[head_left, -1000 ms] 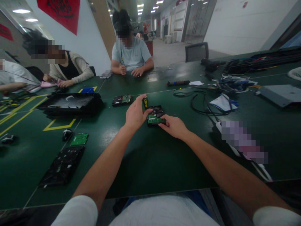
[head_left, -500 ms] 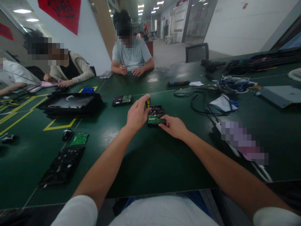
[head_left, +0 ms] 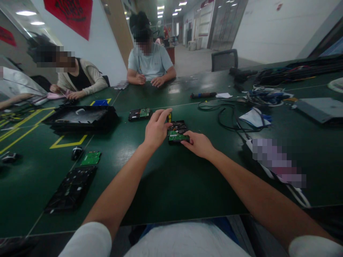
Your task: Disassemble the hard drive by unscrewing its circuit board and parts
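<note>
A hard drive (head_left: 180, 125) with a green circuit board (head_left: 175, 135) on its near part lies on the table in front of me. My right hand (head_left: 199, 143) grips the drive's near right edge between thumb and fingers. At its upper left, the fingers and thumb of my left hand (head_left: 158, 128) curve round a small yellow-and-black screwdriver (head_left: 169, 117). The handle shows between fingertips and thumb, while the tool's lower end is hard to see. Another hard drive (head_left: 139, 114) rests farther back to the left.
Left on the green table are a loose circuit board (head_left: 91, 158), a black drive casing (head_left: 71, 189), a mouse (head_left: 76, 153) and a black tray (head_left: 80, 117). Cables (head_left: 225, 114), a power strip (head_left: 261, 164) and another screwdriver (head_left: 203, 95) lie right. A person (head_left: 151, 64) sits opposite.
The fingers of my left hand have bent a little more round the screwdriver, whose handle has shifted slightly. My right hand and the hard drive stay in place.
</note>
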Tool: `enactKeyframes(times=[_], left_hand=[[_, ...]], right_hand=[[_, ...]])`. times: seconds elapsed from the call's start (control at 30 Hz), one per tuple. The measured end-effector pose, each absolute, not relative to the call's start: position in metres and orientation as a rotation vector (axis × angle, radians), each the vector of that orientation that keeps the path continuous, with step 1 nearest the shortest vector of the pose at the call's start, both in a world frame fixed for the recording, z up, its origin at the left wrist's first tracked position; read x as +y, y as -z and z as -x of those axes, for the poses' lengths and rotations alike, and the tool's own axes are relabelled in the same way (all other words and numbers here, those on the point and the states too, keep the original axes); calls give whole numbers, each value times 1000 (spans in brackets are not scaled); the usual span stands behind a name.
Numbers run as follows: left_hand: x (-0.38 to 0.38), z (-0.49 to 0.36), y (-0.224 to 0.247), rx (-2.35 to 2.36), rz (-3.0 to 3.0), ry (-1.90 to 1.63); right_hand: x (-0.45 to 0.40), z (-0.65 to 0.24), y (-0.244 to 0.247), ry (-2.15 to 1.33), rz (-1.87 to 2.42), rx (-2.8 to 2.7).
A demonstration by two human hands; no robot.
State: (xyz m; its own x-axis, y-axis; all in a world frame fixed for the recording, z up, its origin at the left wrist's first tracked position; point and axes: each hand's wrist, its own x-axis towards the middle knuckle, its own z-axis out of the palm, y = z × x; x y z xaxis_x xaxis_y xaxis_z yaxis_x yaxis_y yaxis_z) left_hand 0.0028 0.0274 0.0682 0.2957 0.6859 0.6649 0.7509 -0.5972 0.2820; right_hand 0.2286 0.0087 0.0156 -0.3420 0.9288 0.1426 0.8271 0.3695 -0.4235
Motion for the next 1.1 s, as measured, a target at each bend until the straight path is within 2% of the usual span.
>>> enactKeyframes(times=[0.33, 0.67, 0.97, 1.1], left_hand=[[33, -1, -55, -1344, 2497, 1304], [27, -2, -67, -1400, 2395, 1159], [33, 0, -55, -1387, 2443, 1351], [32, 0, -59, -1384, 2407, 1292]], right_hand=[[9, -229, -15, -376, 1523, -2286], [9, -230, -15, -394, 1512, -2280], [9, -229, -16, -403, 1531, -2280], [8, -229, -17, -392, 1529, -2280]])
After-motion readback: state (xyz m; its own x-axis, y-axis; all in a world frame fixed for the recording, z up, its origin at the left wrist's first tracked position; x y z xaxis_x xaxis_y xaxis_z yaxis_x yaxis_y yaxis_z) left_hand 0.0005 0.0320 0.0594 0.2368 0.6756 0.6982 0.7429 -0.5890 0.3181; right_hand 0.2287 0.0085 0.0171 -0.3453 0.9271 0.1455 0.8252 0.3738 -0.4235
